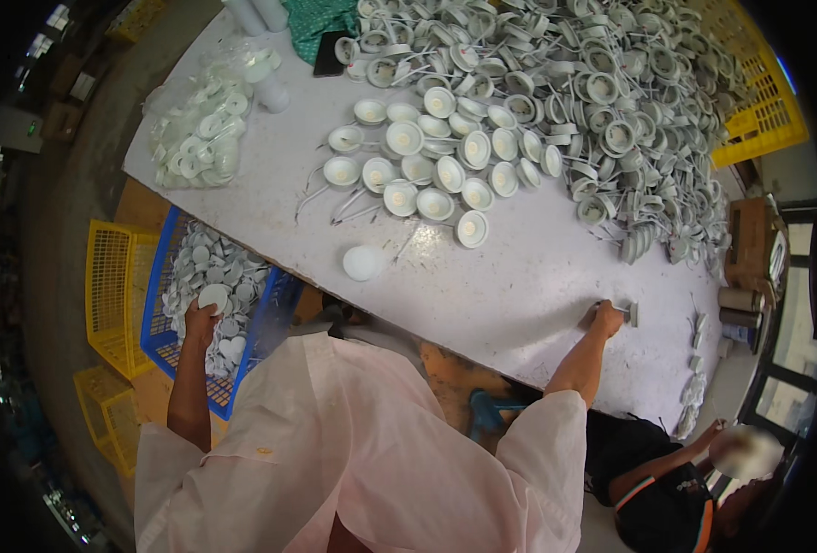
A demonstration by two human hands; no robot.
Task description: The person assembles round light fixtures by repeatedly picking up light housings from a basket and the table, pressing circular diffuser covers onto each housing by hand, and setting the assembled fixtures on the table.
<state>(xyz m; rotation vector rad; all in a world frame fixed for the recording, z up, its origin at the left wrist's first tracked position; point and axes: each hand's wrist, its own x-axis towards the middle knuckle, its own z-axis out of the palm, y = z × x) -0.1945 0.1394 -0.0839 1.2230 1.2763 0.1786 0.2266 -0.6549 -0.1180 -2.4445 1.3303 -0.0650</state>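
Note:
Over a blue plastic basket [155, 318] on my left, my left hand [203, 323] is closed on a white round disc [213, 297]. Many similar white discs and parts [207, 263] fill that basket. Out on the right side of the table, my right hand [607, 319] grips a small grey-white part [632, 315], seen edge-on; its exact kind is unclear. A white round cover [363, 264] lies alone near the table edge. Beyond it, several white round downlights [435, 205] with wires lie face up.
A big heap of downlight housings [611, 101] covers the table's far right. Clear bags of white rings [201, 138] lie far left. Yellow crates [113, 286] stand beside the blue basket. At lower right a person in dark clothes [671, 488] sits near the white table [538, 286].

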